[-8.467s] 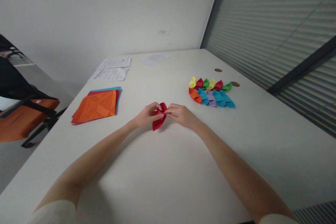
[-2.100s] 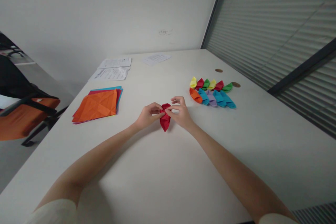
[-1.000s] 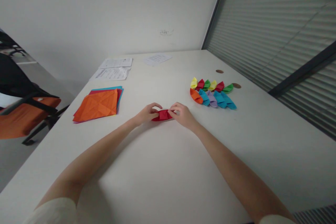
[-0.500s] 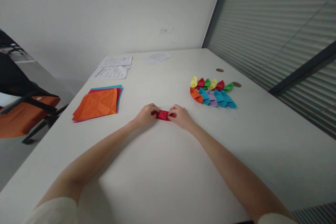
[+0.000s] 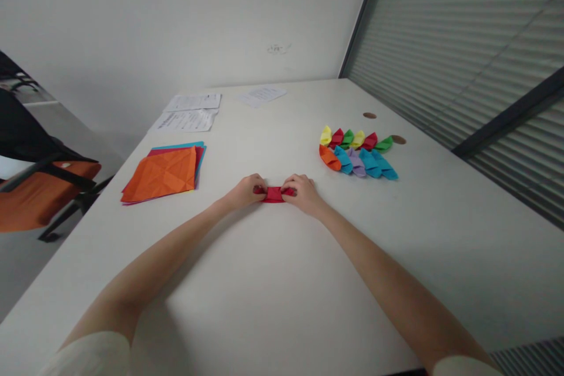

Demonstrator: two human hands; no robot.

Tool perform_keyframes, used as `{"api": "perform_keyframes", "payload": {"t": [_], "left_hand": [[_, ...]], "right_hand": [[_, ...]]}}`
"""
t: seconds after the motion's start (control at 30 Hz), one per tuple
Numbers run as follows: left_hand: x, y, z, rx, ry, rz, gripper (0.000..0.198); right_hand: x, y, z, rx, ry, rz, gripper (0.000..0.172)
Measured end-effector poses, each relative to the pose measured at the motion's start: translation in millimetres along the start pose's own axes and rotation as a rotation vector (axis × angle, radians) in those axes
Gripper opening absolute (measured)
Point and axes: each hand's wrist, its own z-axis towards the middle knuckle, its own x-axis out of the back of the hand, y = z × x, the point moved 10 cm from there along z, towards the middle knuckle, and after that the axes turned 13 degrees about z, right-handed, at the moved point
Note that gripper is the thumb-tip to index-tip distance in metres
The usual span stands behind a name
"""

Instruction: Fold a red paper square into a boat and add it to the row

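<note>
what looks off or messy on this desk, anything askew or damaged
Nothing stands out. Both hands, left hand and right hand, press the red folded paper flat on the table. The folded pieces lie in two tidy rows, and the paper stack is only slightly fanned.

A small folded piece of red paper point(image 5: 274, 194) lies flat on the white table point(image 5: 282, 282), its long axis running from 9 o'clock to 3 o'clock. Only its middle strip shows, creased and narrow; both ends are covered by the fingers pressing on them, the left hand point(image 5: 245, 190) at the 9 o'clock end and the right hand point(image 5: 303, 192) at the 3 o'clock end. Its exact folded shape cannot be made out.
</note>
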Motion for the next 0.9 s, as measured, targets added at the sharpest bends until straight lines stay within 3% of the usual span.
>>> {"api": "perform_keyframes", "payload": {"t": [0.27,0.33,0.43,0.5,0.53,0.6,0.67,0.77,0.9], "left_hand": [[0.4,0,1,-0.009,-0.009,0.033,0.012],[11.6,5,1,-0.023,0.082,-0.016,0.012],[36.6,6,-4,0.030,0.343,-0.235,0.014],[41.7,-2,-11,0.135,0.495,-0.482,0.036],[34.1,-4,-12,0.182,0.481,-0.604,0.052],[9.2,-1,-10,0.241,0.339,-0.818,0.079],[-2.4,0,-12,0.284,0.301,-0.909,0.088],[-1.4,-2,-14,0.301,0.315,-0.909,0.094],[8.6,5,-10,0.188,0.287,-0.864,0.100]], "right_hand": [[4,-1,-1,0.084,0.062,0.137,0.008],[9,-8,-1,0.145,0.097,0.263,0.009],[26,-17,-1,0.187,0.235,0.396,0.010],[36,-21,-5,0.189,0.358,0.410,0.009],[39,-24,-7,0.194,0.404,0.412,0.008],[38,-28,-10,0.206,0.432,0.426,0.007],[31,-29,-10,0.203,0.392,0.476,0.009],[19,-24,-8,0.169,0.317,0.571,0.017],[18,-14,-6,0.109,0.321,0.588,0.019]]}}
